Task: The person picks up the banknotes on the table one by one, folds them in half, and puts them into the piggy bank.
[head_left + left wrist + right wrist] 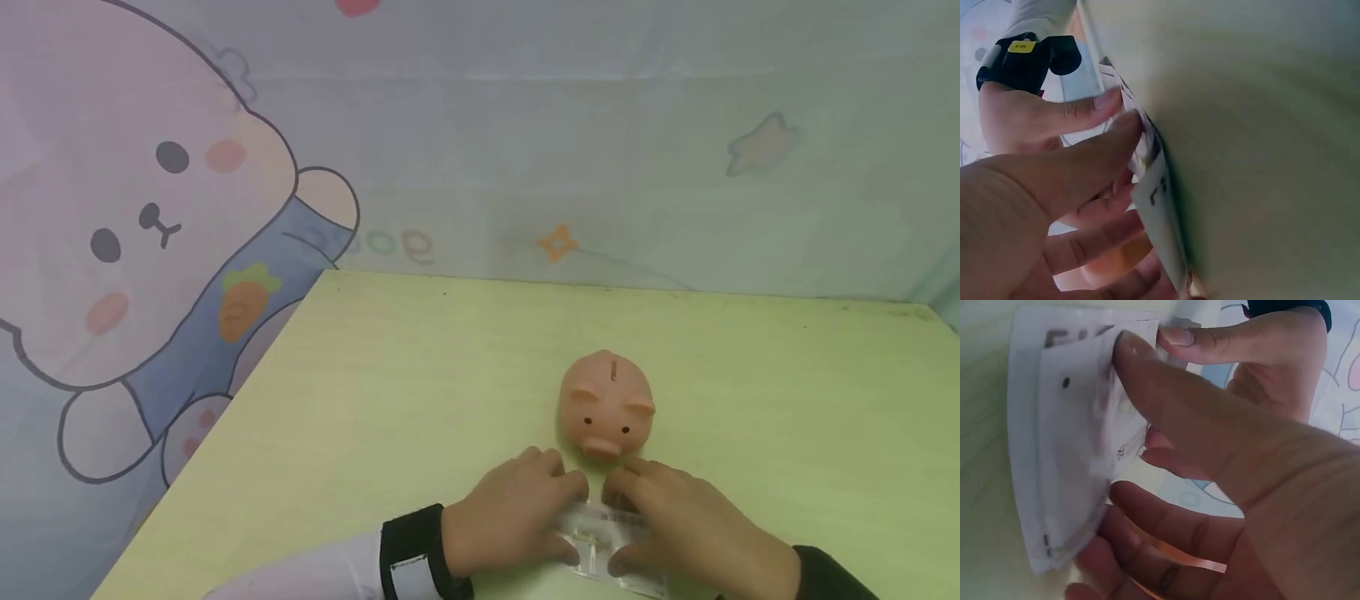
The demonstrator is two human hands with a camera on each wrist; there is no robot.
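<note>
— Clear plastic packet (606, 543) with printed paper inside: where is it?
— On the pale green table (420, 400), just before the pink pig-shaped money box (607, 405).
— And the hands?
— Left hand (508, 515) and right hand (690, 528) both pinch its edges.

A peach-pink piggy bank (607, 405) stands on the pale yellow-green table (420, 400), by a clear black-printed packet (611, 542).
</note>
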